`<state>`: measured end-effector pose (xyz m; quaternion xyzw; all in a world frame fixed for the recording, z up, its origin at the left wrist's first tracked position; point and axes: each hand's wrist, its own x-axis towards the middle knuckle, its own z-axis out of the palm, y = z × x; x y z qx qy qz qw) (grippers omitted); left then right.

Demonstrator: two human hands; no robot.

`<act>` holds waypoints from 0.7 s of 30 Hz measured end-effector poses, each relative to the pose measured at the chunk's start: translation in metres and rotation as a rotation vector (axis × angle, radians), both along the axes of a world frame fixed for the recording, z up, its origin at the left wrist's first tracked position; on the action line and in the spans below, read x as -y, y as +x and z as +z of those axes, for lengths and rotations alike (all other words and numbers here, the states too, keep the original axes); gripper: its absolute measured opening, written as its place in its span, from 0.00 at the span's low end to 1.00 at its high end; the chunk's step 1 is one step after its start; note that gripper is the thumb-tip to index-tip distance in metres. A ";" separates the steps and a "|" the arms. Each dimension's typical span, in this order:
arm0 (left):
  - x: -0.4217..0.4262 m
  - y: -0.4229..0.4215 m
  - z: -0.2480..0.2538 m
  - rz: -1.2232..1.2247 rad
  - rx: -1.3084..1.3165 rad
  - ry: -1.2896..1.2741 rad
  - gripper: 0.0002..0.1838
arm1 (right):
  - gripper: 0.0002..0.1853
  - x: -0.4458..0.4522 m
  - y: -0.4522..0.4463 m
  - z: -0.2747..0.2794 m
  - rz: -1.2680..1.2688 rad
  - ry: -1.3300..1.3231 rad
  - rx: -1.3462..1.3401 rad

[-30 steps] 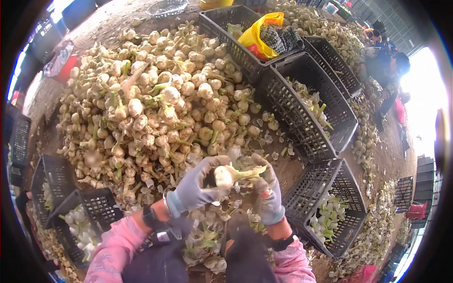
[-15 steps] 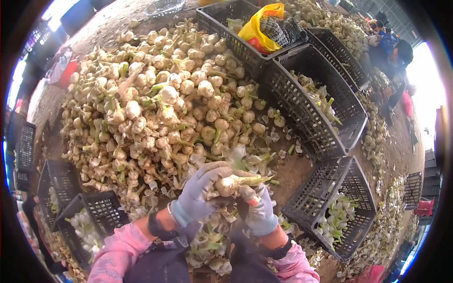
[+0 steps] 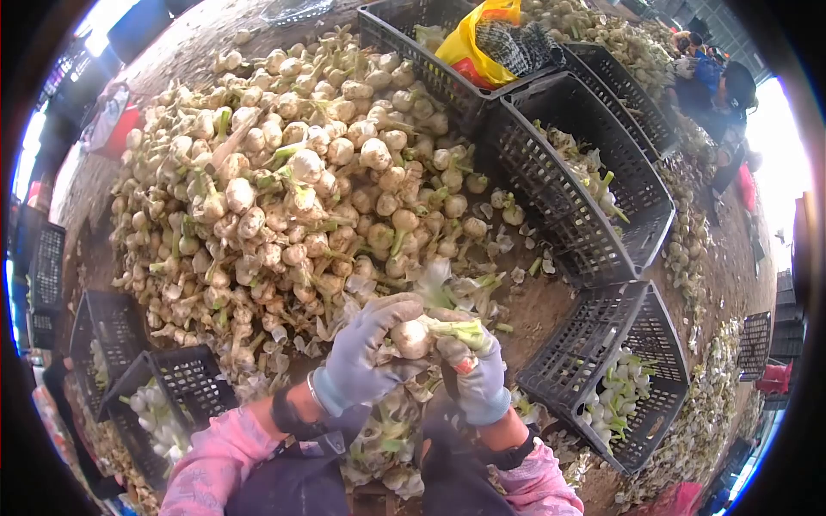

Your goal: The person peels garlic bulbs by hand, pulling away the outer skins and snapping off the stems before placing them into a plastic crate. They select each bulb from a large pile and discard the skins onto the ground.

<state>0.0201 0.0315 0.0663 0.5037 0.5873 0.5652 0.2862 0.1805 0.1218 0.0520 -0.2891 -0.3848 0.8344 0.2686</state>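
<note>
My left hand [image 3: 368, 348], in a pale grey glove, is closed around a garlic bulb [image 3: 411, 340] in front of my lap. The bulb looks whitish, and its thick green stem [image 3: 458, 330] points right. My gloved right hand [image 3: 479, 376] pinches the stem end beside the bulb. A small orange-red patch shows at its thumb; I cannot tell whether it is tape or part of a tool. Just beyond my hands spreads a large heap of untrimmed garlic [image 3: 284, 189]. Loose skins and leaves [image 3: 391, 447] lie between my legs.
To my right stands a black crate [image 3: 594, 335] with trimmed white-and-green pieces. Larger black crates [image 3: 559, 206] are behind it, one bearing a yellow bag [image 3: 477, 43]. More crates [image 3: 185, 378] stand at left. Another person [image 3: 723, 99] is at the far right.
The outer skin around the stem has come loose, so the bulb looks whiter and the stem wider and greener. My right hand has shifted slightly; my left still grips the bulb.
</note>
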 end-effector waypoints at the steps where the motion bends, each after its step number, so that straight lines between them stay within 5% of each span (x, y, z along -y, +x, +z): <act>1: -0.001 0.001 0.001 0.012 -0.053 0.014 0.36 | 0.18 0.001 -0.002 0.003 -0.029 -0.016 0.005; 7: -0.003 0.002 0.005 0.003 -0.103 0.012 0.33 | 0.19 0.001 -0.003 -0.004 -0.058 -0.011 0.073; 10: 0.003 0.012 -0.005 -0.053 0.597 -0.154 0.30 | 0.15 -0.002 0.001 -0.006 -0.065 0.307 0.143; 12: 0.004 0.004 0.002 -0.113 0.792 -0.275 0.27 | 0.12 -0.010 0.000 0.006 -0.064 0.579 0.160; 14: 0.007 0.002 -0.003 -0.171 0.883 -0.299 0.24 | 0.11 -0.014 0.002 0.006 -0.065 0.685 0.191; 17: 0.002 0.000 -0.010 -0.305 1.580 -0.319 0.25 | 0.08 -0.012 0.002 -0.003 -0.077 0.738 0.203; 18: -0.001 -0.004 -0.029 -0.579 1.626 -0.184 0.30 | 0.09 -0.011 0.001 -0.003 -0.066 0.749 0.213; 19: 0.002 -0.005 -0.028 -0.403 1.491 -0.239 0.27 | 0.09 -0.012 -0.001 -0.003 -0.061 0.770 0.225; 21: 0.000 0.004 -0.027 -0.144 1.225 -0.301 0.24 | 0.21 0.006 0.002 -0.019 -0.151 0.405 0.292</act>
